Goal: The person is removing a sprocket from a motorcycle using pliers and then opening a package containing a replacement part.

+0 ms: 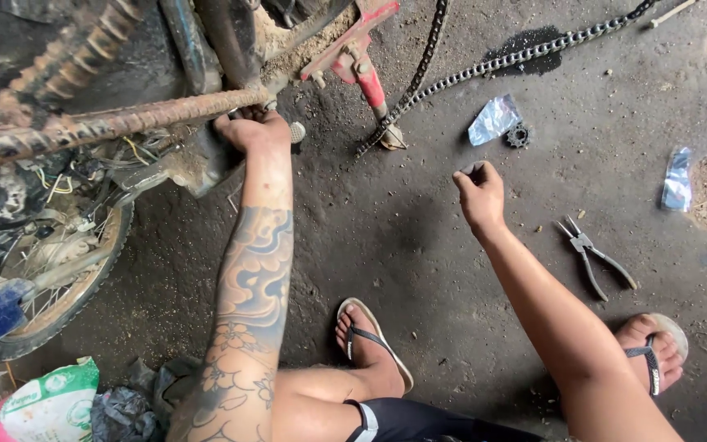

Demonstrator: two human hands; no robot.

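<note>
1. Nearest the camera, two feet in flip-flops (376,341) rest on the dirty concrete floor (419,245), below the motorcycle (83,147)
2. Left hand (253,129) is at the motorcycle's underside, fingers curled tight around a small part there; what part it is I cannot tell
3. Right hand (479,192) hovers to the right of the motorcycle, fingers loosely curled, holding nothing
4. Drive chain (484,65) trails from the motorcycle across the floor: probably heavy, limp, greasy and slippery, best taken by pinching the links
5. Pliers (595,258) and a small sprocket (518,135) lie farther right of the motorcycle
</note>
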